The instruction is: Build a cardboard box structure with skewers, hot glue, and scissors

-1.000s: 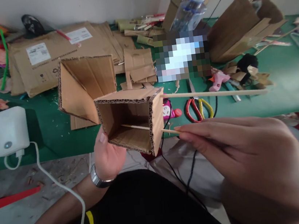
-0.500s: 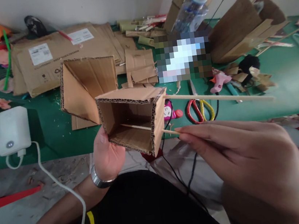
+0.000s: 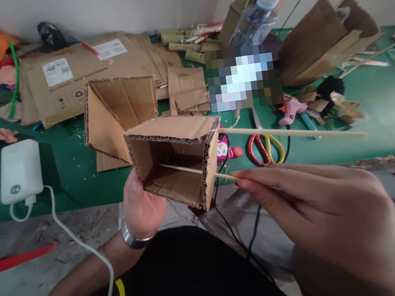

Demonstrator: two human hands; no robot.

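Observation:
My left hand [image 3: 141, 206] is closed on the left and underside of an open cardboard box [image 3: 176, 126], which it holds up in front of the table edge. Between thumb and fingertips, my right hand [image 3: 322, 209] pinches a thin wooden stick [image 3: 225, 176]. That stick passes through the box's right wall, and its other end shows inside the box. A second, longer wooden stick [image 3: 290, 131] juts out to the right from the upper part of the same wall. Behind the box, a folded cardboard piece [image 3: 119, 105] stands on the table.
On the green table [image 3: 68, 189] are a white power bank [image 3: 20, 171] with a cable, flat cardboard [image 3: 86, 75], scissors [image 3: 265, 146], a pink glue gun [image 3: 291, 111], a pink power socket [image 3: 222, 148] and a plastic bottle [image 3: 256, 14]. A cardboard carton [image 3: 308, 46] stands at the right.
Both hands keep their hold on the box and the stick, which have barely moved. The background has shifted slightly in the view.

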